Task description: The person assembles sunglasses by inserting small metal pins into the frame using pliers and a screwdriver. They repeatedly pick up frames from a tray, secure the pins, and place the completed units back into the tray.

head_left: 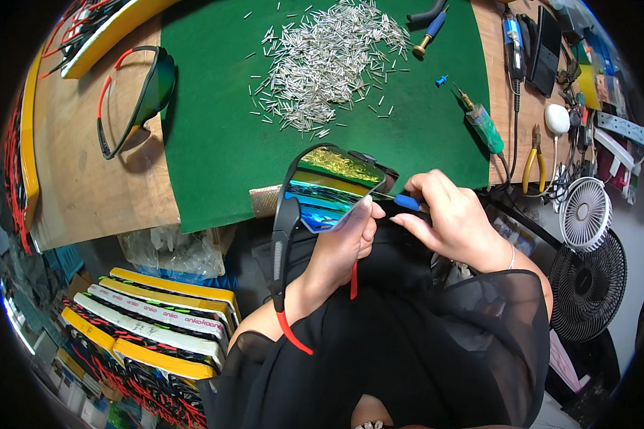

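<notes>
A pair of wraparound sunglasses (320,191) with a mirrored blue-yellow lens and black temples tipped in red is gripped by my left hand (340,250), its thumb on the lens's lower right. Pinched in my right hand (454,222) is a small blue-handled tool (406,202), perhaps a screwdriver. Its thin shaft points left to the right end of the frame; fingers and lens hide whether the tip touches. Beyond the glasses, a heap of small silver pins (329,68) is spread on a green mat (215,143).
Another pair of sunglasses (139,100) lies on the left. Along the right are a green-handled soldering-type tool (485,129), yellow-handled pliers (534,161), a dark phone (544,51) and a white fan (585,214). Yellow and white trays of glasses (164,307) stand lower left.
</notes>
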`<state>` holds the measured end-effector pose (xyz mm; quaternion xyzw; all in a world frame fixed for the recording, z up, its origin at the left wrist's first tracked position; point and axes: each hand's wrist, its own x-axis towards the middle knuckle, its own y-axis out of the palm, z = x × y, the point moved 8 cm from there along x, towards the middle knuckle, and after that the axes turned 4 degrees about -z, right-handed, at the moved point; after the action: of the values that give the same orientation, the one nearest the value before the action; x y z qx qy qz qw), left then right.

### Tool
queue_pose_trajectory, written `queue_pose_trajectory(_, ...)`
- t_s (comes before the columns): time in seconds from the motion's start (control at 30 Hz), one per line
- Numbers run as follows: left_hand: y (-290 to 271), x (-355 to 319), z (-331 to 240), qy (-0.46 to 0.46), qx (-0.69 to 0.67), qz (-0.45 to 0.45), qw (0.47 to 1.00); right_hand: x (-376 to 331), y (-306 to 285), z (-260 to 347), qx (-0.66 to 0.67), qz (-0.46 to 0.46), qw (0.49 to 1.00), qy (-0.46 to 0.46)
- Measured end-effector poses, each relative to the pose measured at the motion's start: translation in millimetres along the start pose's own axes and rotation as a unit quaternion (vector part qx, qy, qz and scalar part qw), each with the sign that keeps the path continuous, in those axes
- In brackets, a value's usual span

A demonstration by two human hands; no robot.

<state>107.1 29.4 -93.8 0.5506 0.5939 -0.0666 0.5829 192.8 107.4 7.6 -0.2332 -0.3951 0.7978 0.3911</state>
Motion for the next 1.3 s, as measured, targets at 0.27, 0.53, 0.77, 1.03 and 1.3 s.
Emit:
queue_pose_trajectory(0.27, -0.2, 0.7, 0.8, -0.005, 0.002, 0.005, 1.0, 4.2, -7.3, 5.4, -0.001, -0.032, 0.999, -0.007)
queue_pose_trajectory(0.53, 0.4, 0.6, 0.1, -0.002, -0.004, 0.013, 1.0, 5.0, -9.3, 5.8, 0.003, -0.025, 1.0, -0.019)
queue_pose_trajectory(0.77, 2.2, -0.3, -1.2, 0.003, -0.005, 0.015, 1.0, -3.8, 3.8, -2.6, -0.04, 0.041, 0.998, 0.003)
queue_pose_trajectory(1.03, 2.5, 0.0, -0.1, -0.005, -0.013, 0.018, 1.0, -8.5, 9.7, -8.2, -0.054, 0.054, 0.997, 0.002)
queue_pose_trajectory(1.3, 1.6, -2.1, -2.0, -0.003, -0.011, 0.007, 1.0, -3.8, 5.2, -4.9, -0.028, 0.028, 0.999, 0.007)
